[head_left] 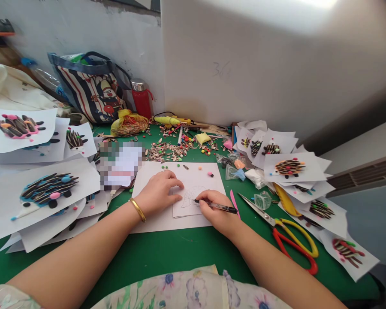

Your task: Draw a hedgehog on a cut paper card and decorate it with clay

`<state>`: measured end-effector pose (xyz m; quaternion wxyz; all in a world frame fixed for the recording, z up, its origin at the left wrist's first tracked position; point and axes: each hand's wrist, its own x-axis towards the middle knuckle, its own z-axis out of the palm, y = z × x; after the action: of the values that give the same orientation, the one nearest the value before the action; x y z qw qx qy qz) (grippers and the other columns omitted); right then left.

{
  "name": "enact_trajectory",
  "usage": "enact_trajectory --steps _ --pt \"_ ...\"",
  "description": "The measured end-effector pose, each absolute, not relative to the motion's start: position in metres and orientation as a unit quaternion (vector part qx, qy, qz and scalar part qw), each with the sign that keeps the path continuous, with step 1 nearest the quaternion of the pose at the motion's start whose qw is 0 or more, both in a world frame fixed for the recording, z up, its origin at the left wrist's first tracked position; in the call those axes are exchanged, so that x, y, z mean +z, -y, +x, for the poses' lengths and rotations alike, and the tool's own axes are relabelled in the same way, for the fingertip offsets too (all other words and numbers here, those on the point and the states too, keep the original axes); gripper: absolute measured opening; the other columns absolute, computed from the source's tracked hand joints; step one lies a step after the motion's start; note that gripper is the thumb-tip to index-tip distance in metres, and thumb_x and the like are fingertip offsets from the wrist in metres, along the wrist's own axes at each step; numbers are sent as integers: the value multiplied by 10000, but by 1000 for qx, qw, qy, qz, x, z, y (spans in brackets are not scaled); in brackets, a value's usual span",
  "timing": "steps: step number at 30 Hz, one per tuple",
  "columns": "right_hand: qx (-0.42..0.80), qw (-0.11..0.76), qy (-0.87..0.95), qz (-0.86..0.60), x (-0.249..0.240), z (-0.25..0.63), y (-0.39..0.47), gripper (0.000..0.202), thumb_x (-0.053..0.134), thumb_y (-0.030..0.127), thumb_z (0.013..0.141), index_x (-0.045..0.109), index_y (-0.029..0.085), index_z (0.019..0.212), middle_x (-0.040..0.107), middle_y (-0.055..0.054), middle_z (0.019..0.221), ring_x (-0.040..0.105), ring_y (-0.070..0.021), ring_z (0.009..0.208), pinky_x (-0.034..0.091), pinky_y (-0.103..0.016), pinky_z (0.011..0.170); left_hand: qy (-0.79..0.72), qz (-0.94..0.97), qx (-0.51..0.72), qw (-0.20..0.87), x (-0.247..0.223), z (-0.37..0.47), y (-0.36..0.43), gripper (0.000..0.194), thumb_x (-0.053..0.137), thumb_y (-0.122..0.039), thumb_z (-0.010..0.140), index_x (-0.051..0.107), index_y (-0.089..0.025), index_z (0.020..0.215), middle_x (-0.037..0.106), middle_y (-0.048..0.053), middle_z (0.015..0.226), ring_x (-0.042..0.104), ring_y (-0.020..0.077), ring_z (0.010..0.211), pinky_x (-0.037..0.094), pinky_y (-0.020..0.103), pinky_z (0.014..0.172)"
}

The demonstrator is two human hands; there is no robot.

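Note:
My right hand (pixel 217 210) is closed around a black pen (pixel 223 207), its tip on a small white card (pixel 183 209). Faint outline lines of a rounded drawing (pixel 193 195) show on that card, partly covered by my fingers. The card lies on a larger white sheet (pixel 157 167). My left hand (pixel 161 193), with a gold bangle at the wrist, rests on the sheet and the card's left edge, fingers spread and holding nothing. Small green clay balls (pixel 178 165) and a pink piece (pixel 210 174) sit along the sheet's far part.
Scissors (pixel 273 223) with red and yellow handles lie to the right. Hedgehog pictures stack at left (pixel 48 189) and right (pixel 289 167). Sunflower seeds (pixel 167 152) are scattered at the back, near a red bottle (pixel 141 101) and a striped bag (pixel 90 90). A pixelated patch (pixel 120 165) lies left of the sheet.

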<state>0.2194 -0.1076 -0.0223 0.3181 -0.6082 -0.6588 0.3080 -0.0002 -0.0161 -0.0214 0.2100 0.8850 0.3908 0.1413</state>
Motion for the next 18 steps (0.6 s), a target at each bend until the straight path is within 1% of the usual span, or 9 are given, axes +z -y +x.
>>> enact_trajectory --steps 4,9,15,18 --pt "305 330 646 -617 -23 222 106 165 551 211 843 698 247 909 719 -7 910 652 -196 872 493 -315 809 -391 885 138 212 -21 -1 16 235 726 -345 800 742 -273 1023 589 70 1096 565 258 1034 450 409 949" --pt "304 322 659 -609 -26 222 106 170 551 213 848 698 246 925 721 -7 924 652 -195 885 490 -318 818 -392 884 136 215 -20 0 15 248 730 -344 795 738 -275 1033 584 68 1097 566 260 1034 450 416 951" --pt "317 322 643 -618 -23 223 105 163 548 204 837 699 246 883 716 -4 891 647 -195 864 487 -315 791 -395 883 135 214 -20 0 15 248 729 -344 799 738 -279 1038 584 67 1101 565 263 1043 447 421 959" --pt "318 330 634 -623 -23 224 104 165 546 224 848 702 248 897 718 -1 899 646 -193 859 485 -311 784 -395 883 136 214 -20 0 15 249 734 -342 793 740 -277 1033 586 66 1097 567 263 1040 449 422 958"
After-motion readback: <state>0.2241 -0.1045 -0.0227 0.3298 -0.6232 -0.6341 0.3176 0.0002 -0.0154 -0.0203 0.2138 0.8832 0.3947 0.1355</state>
